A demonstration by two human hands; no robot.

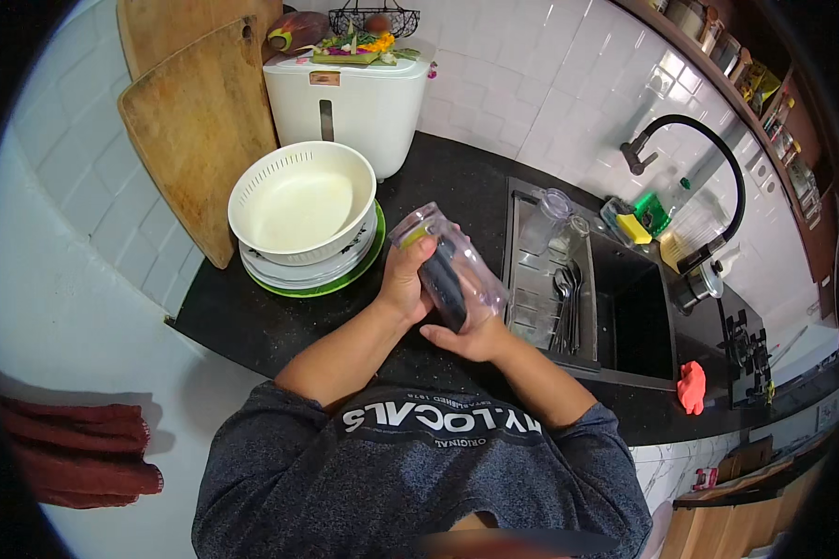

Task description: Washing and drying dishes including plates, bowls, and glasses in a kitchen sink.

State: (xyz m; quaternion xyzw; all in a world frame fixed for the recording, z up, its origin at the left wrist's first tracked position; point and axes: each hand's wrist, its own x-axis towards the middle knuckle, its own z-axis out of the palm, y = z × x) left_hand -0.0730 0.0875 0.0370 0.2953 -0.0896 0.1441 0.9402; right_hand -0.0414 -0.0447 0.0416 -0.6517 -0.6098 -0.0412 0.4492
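Observation:
A clear plastic jar (486, 279) is tilted in both hands above the black countertop (454, 168). My left hand (407, 283) grips it near its mouth, with the thumb over the near side. Its base rests in my right hand (472, 340), whose thumb points left. A yellow patch and a dark strip show at the jar; I cannot tell whether they are inside it or seen through its wall. To the left, a white plastic colander (300, 202) sits on stacked white plates (307, 279) over a green plate (321, 291).
Right of the jar, a sink (633, 314) has a drainer holding a pitcher (547, 216) and cutlery (566, 307). A black faucet (734, 164) arches over it. Wooden cutting boards (189, 133) lean beside a white bin (349, 105). A red cloth (691, 388) lies near the counter's edge.

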